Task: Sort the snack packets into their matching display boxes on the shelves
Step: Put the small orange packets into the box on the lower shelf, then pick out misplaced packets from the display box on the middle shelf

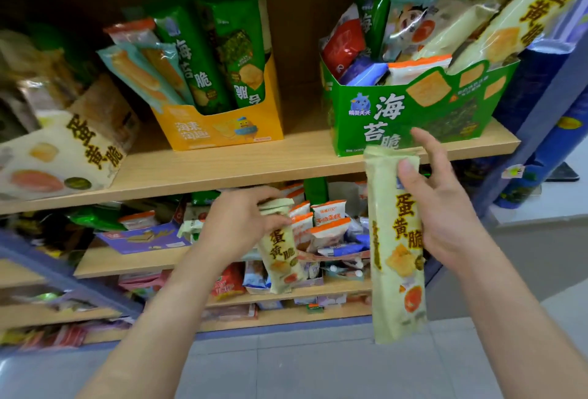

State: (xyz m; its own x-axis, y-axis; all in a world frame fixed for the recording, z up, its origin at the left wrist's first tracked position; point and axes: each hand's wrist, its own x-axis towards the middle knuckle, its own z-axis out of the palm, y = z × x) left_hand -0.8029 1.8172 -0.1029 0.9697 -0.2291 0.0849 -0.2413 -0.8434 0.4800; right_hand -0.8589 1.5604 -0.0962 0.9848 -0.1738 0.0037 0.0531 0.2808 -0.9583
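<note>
My right hand [442,198] pinches the top of a long pale-yellow egg-yolk cracker packet [396,258] that hangs upright below the upper shelf. My left hand [241,223] grips a second pale-yellow packet [281,255] of the same kind by its top end, in front of the lower shelf. A cream display box [60,156] with the same print stands at the far left of the upper shelf. Beside it a yellow box [222,131] holds green seaweed packets and teal ones. A green seaweed box [410,112] at the right holds mixed packets.
The wooden upper shelf [254,166] has bare board between the boxes. Lower shelves carry a purple box [143,239] and several loose orange-and-white packets [327,223]. A blue shelf frame [541,86] stands at the right. Grey floor tiles lie below.
</note>
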